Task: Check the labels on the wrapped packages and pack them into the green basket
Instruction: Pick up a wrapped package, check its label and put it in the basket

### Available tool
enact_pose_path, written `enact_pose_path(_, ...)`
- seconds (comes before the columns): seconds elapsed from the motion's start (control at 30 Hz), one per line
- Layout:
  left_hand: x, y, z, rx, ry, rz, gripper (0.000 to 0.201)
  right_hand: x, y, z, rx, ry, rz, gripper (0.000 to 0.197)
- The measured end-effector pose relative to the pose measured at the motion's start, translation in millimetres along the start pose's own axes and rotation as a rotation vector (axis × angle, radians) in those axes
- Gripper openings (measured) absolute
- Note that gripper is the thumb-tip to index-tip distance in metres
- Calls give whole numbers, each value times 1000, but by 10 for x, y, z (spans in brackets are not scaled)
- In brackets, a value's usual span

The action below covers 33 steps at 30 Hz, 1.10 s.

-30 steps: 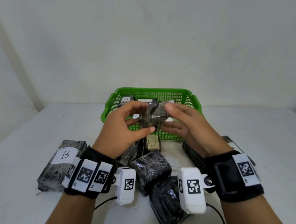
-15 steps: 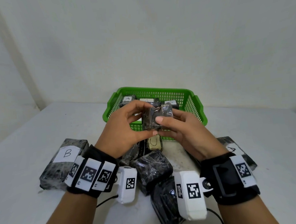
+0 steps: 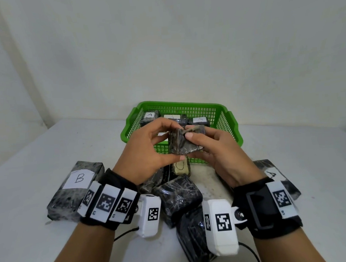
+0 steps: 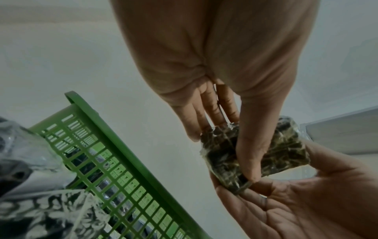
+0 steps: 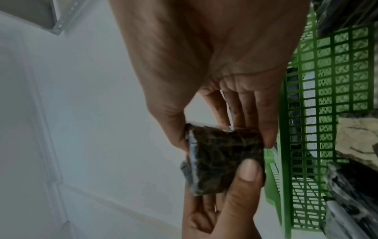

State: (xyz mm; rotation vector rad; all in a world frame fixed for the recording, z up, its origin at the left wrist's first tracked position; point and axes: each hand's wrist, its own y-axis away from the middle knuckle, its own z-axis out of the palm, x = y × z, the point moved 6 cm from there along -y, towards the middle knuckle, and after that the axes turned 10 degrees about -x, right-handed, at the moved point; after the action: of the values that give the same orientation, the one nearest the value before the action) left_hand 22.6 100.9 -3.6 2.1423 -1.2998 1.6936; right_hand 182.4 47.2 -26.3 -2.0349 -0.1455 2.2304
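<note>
I hold a small wrapped package [image 3: 182, 143] pinched in both my left hand [image 3: 147, 153] and right hand [image 3: 216, 148], above the green basket's [image 3: 232, 126] near rim. No label visible on it. Basket lies directly ahead.

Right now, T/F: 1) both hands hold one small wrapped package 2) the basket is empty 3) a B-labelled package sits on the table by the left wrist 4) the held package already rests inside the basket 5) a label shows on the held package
1) True: the left hand and right hand both pinch the small wrapped package.
2) False: the green basket holds packages labelled A.
3) True: the B package lies on the table.
4) False: it is held up in front of the basket.
5) False: no label shows on it in any view.
</note>
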Motion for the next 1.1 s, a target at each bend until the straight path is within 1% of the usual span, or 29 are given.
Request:
enact_pose_path(0.1,-15,6,-76,59,60,2,57,-22,13,51,-77,-49,12,45)
enact_pose_path(0.17,-27,9,-103,74,73,-3,58,-22,6,55,-75,-48,10,48)
enact_pose_path(0.27,-47,5,-82,61,66,-12,57,-18,-1,39,-48,-21,10,53)
enact_pose_path(0.33,-47,0,-54,45,58,-14,57,-21,11,47,-60,-34,21,50)
enact_pose_path(0.4,-34,-2,-23,22,53,-8,56,-14,26,56,-69,-45,36,43)
enact_pose_path(0.47,-17,0,-3,11,43,0,57,-8,28,52,-42,-42,37,33)
enact_pose_path(0.5,-12,1,3,10,31,4,57,-2,22,43,-25,-31,34,32)
enact_pose_path(0.57,-8,0,9,14,18,13,57,-4,20,38,-5,-9,32,41)
enact_pose_path(0.67,-13,1,-33,55,38,26,55,-31,50,35,-40,-7,100,62)
enact_pose_path(0.7,-9,5,-57,72,39,34,55,-40,68,30,-63,-19,136,67)
enact_pose_path(0.77,3,7,-84,80,28,50,54,-62,97,16,-95,-66,197,69)
enact_pose_path(0.87,27,3,-34,39,-23,68,54,-78,103,-2,-103,-119,221,65)
enact_pose_path(0.93,42,-3,10,15,-53,77,54,-82,102,-12,-91,-163,202,51)
enact_pose_path(1.0,51,0,28,-8,-57,80,58,-85,92,-32,-81,-210,165,40)
enact_pose_path(1.03,47,4,29,-24,-44,72,65,-89,82,-50,-71,-220,140,40)
enact_pose_path(1.1,42,11,38,-48,7,43,86,-103,58,-90,-52,-218,68,48)
